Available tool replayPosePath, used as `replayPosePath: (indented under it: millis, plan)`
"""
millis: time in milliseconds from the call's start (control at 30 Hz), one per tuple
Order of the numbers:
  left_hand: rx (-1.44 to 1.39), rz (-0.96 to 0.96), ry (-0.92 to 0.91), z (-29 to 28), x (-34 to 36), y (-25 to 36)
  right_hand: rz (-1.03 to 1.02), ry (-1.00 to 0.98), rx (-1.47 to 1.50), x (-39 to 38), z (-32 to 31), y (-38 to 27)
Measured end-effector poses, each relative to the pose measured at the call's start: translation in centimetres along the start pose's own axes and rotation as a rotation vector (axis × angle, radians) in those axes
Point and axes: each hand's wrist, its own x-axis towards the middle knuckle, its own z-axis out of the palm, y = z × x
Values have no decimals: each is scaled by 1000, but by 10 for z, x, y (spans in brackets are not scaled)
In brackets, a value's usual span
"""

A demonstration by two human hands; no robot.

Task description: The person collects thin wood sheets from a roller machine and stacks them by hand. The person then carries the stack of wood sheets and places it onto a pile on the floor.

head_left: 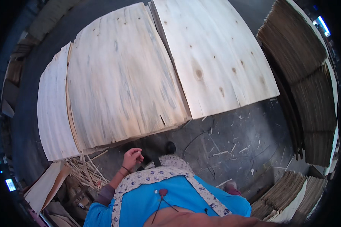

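My left hand (132,158) is in front of my waist with a dark band round its wrist. Its fingers are curled in and closed; whether a small thing is pinched between them I cannot make out. Just beyond it is the near edge of a stack of pale wood veneer sheets (121,79), streaked grey. A lighter knotted veneer stack (219,56) adjoins on the right, and a narrow veneer stack (55,106) on the left. My right hand does not show; some bare skin crosses the bottom edge.
Splintered wood strips (88,170) lie in a heap at the lower left, near loose veneer pieces (49,185). Tall brown veneer stacks (310,90) stand along the right, with another stack (280,193) at lower right. Slivers and a thin cable litter the dark floor (238,140).
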Motion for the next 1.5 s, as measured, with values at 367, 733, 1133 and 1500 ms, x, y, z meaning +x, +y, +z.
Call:
replayPosePath:
  millis: [367,733,1133,1500]
  plan:
    - [-8,-25,-98,15,-3,-12,-130,-28,218,0,-116,-101]
    - [-95,-27,91,-21,-37,-59,-432,-33,1317,91,-173,-422]
    - [-132,6,55,-22,-25,-61,-197,-259,-468,24,-25,-28]
    - [-145,-9,56,-9,-8,-42,-647,-703,1164,6,-187,-340]
